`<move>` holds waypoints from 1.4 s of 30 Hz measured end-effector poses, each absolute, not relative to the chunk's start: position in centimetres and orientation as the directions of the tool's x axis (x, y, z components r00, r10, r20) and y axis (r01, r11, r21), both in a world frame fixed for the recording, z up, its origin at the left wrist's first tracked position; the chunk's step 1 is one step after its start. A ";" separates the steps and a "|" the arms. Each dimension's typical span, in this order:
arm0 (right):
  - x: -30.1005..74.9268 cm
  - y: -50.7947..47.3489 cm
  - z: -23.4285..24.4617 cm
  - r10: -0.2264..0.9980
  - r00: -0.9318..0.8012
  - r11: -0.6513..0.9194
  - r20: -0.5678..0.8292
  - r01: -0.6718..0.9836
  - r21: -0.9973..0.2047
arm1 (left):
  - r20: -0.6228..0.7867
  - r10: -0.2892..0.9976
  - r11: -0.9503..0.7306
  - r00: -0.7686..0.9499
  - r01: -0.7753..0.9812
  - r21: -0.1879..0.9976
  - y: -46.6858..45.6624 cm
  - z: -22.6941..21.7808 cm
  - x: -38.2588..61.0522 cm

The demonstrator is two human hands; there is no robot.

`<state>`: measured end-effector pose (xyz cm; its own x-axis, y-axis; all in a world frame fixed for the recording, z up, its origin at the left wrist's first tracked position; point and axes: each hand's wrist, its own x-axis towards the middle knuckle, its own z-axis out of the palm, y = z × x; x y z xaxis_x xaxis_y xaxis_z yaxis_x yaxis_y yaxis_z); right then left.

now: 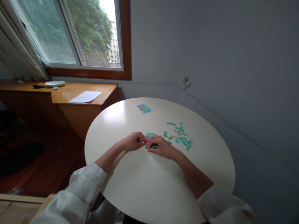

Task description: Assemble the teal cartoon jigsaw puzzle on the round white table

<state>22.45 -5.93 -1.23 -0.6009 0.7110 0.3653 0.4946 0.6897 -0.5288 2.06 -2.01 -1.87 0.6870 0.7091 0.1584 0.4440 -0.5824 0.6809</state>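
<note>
A partly joined jigsaw puzzle (150,135), green with pink and dark patches, lies flat near the middle of the round white table (149,186). My left hand (135,140) is at its left edge, with thumb and fingers pinched together at the pieces. From the right, my right hand (161,147) reaches over its lower part, fingers closed down on the pieces and covering some of them. Which piece each hand pinches is too small to make out. Loose green puzzle pieces (181,130) are scattered just right of my right hand.
A small colourful picture card (143,108) lies at the table's far side. Behind on the left stands a wooden desk (63,96) with a paper sheet (86,96) and a white plate (55,83). A wall with a socket (187,81) rises beyond the table.
</note>
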 end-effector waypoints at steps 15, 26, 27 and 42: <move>22.3 -5.9 -1.2 0.743 -0.586 0.652 0.323 0.526 -0.547 | 0.158 0.701 -0.589 0.695 0.440 0.678 -2.0 -1.8 2.1; 22.3 -6.0 -1.3 0.747 -0.594 0.642 0.299 0.529 -0.555 | 0.146 0.712 -0.583 0.686 0.463 0.668 -2.4 -1.2 2.3; 22.3 -6.0 -1.3 0.747 -0.595 0.641 0.296 0.528 -0.557 | 0.145 0.713 -0.583 0.686 0.465 0.666 -2.4 -1.2 2.3; 22.2 -6.3 -0.8 0.755 -0.586 0.638 0.296 0.549 -0.541 | 0.135 0.714 -0.580 0.687 0.473 0.663 -2.4 -1.1 2.2</move>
<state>22.17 -6.27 -0.82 -0.5856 0.7548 0.2956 0.5489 0.6376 -0.5406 2.19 -2.38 -1.12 0.6866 0.7143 0.1354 0.4730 -0.5804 0.6628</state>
